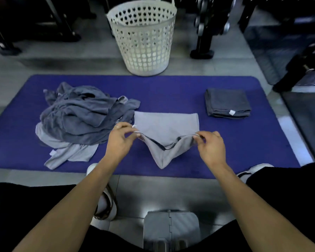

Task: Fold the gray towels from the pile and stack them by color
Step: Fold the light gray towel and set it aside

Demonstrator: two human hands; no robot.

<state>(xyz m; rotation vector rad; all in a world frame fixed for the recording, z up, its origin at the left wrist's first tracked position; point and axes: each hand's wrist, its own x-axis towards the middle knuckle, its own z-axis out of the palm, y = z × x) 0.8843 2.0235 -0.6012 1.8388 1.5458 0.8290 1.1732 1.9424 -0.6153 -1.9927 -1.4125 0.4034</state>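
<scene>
So the person's sitting at the near edge of a long purple foam mat (171, 88) on the floor, partway through a light gray cloth towel (166, 124). It lies around the middle of the mat, closer to the near edge, with its far half flat and its near half lifted and sagging into a V between the hands. The left hand (119, 140) has a pinch grip on the towel's left corner, and the right hand (210, 145) pinches the right corner the same way, thumb and fingers closed on the hem. Looks to me like they're about to carry that near edge over to the far one for the next fold.

Progress-wise I'd say it's still early. Toward the far right corner of the mat there's a neat stack of folded dark gray towels (227, 102), a couple of them maybe, hard to count. No light gray stack yet, so this one would probably start it. On the left side sits a rumpled pile of unfolded gray towels (75, 115), darker ones on top and lighter ones poking out underneath, so plenty is left. A white perforated plastic laundry basket (144, 37) stands just past the far edge.
</scene>
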